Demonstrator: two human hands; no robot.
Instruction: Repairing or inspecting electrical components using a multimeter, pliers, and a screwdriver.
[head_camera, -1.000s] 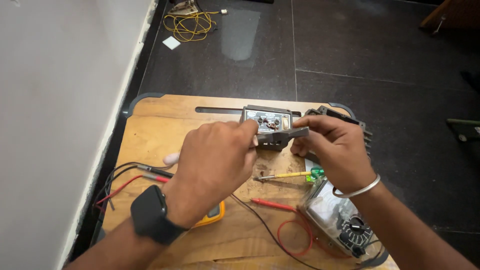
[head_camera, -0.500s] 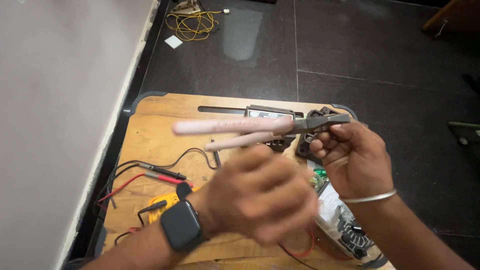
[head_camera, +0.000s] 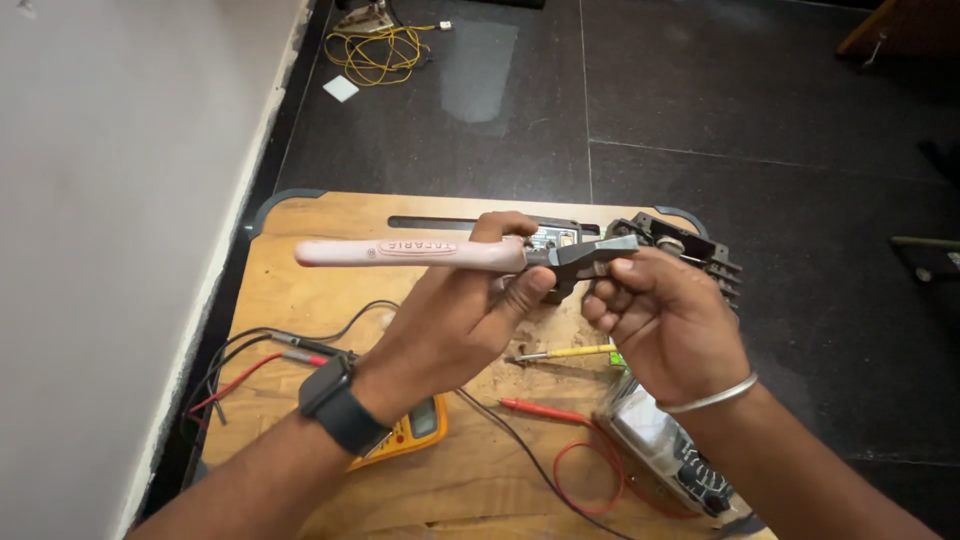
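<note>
I hold a pair of pliers with pale pink handles (head_camera: 420, 250) level above a wooden board (head_camera: 300, 270), handles closed together and pointing left. My left hand (head_camera: 450, 320), with a black watch on its wrist, grips the handles near the joint from below. My right hand (head_camera: 665, 320), wearing a metal bangle, has thumb and curled fingers closed around the dark jaws (head_camera: 600, 252). Anything pinched in the jaws is hidden by my fingers.
On the board lie a yellow multimeter (head_camera: 410, 430), red and black leads (head_camera: 270, 350), a red probe (head_camera: 545, 410), a yellow screwdriver (head_camera: 560, 352), a dark metal part (head_camera: 700, 255) and a clear-cased device (head_camera: 660, 440). A white wall stands left. Yellow cable (head_camera: 385, 50) lies on the dark floor.
Both hands rose from a small metal part on the board. The pliers' handles, spread half a second ago, are now shut together, and my left hand has moved up to grip them.
</note>
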